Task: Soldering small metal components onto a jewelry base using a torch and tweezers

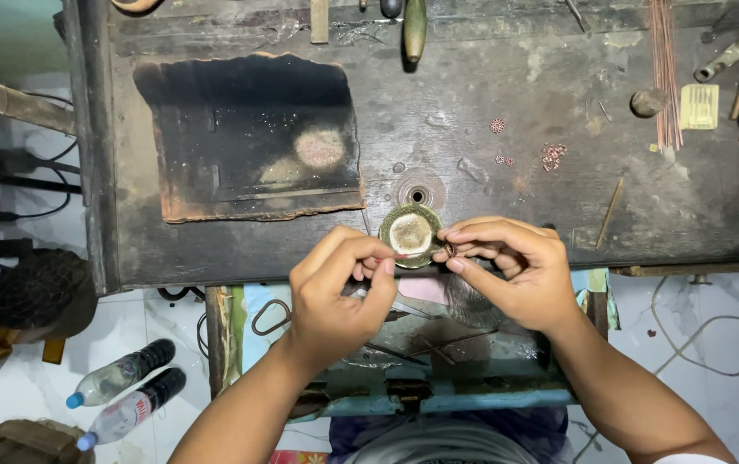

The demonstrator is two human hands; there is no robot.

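Left hand [335, 296] pinched, contents unclear | right hand [507, 266] grips small copper coil [450, 249] at 3 o'clock of round dish [411, 234] | keep both steady over tabletop [507, 172].

Dark, worn wooden workbench [516, 77], rough and scorched; small round dish [411, 234] of tarnished, matt metal

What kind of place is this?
Probably a small jewellery or metalcraft workshop: a scorched workbench, thin copper wires, tiny copper pieces, and a tiny piece in the right hand.
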